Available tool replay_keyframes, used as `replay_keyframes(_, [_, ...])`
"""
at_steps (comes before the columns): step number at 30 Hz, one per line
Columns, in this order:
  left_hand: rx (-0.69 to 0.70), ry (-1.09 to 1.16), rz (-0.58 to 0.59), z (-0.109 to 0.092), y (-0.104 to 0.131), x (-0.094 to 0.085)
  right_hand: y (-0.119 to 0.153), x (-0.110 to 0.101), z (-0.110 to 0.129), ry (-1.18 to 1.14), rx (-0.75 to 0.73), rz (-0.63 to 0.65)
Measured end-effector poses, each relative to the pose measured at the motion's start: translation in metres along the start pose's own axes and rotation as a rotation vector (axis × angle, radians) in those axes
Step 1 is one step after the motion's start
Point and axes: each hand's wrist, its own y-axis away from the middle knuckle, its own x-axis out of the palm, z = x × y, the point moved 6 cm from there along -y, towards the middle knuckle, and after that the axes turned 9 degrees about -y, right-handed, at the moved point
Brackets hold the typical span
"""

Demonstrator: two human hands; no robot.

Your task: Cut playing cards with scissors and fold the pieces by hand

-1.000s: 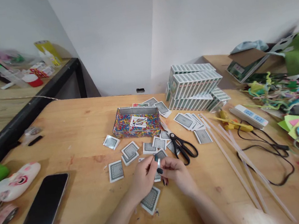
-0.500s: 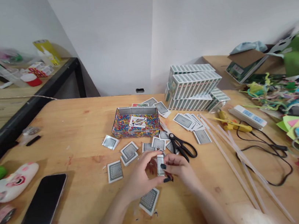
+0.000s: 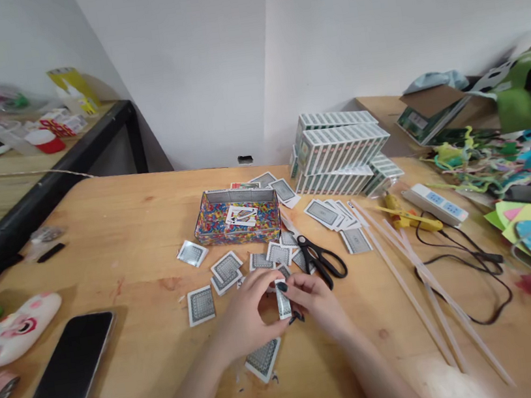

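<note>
Between my hands is a playing card (image 3: 283, 303), folded or rolled into a narrow upright strip with its patterned back outward. My left hand (image 3: 249, 310) grips it by the top and bottom ends, thumb below and fingers above. The fingers of my right hand (image 3: 312, 298) are closed on its right side, a dark-nailed thumb pressing its face. A flat card (image 3: 264, 359) lies on the table just below my hands. Beyond them are several cut card pieces (image 3: 226, 268) and black-handled scissors (image 3: 322, 260). A colourful open box (image 3: 238, 236) behind holds a face-up card (image 3: 242, 216).
A phone (image 3: 60, 392) lies at the left. On the right are clear glue sticks (image 3: 419, 289), a yellow glue gun (image 3: 411, 217), a power strip (image 3: 436, 202) and black cable. Stacked striped card boxes (image 3: 342, 147) stand at the back, with fanned cards (image 3: 324, 213) in front.
My right thumb has moved up along the folded card. My left hand keeps its hold at both ends. The whole view has shifted slightly.
</note>
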Motion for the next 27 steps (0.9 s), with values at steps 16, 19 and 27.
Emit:
replay_keyframes(16, [0.044, -0.056, 0.027, 0.005, -0.001, 0.003, 0.0, -0.001, -0.004, -0.066, 0.013, -0.029])
replay_keyframes(19, [0.038, -0.098, 0.02, 0.007, 0.0, 0.002, -0.001, -0.002, 0.0, -0.008, -0.042, -0.059])
replay_keyframes(27, [-0.116, 0.37, -0.038, 0.016, -0.003, 0.005, 0.0, 0.001, 0.005, 0.0, -0.105, -0.027])
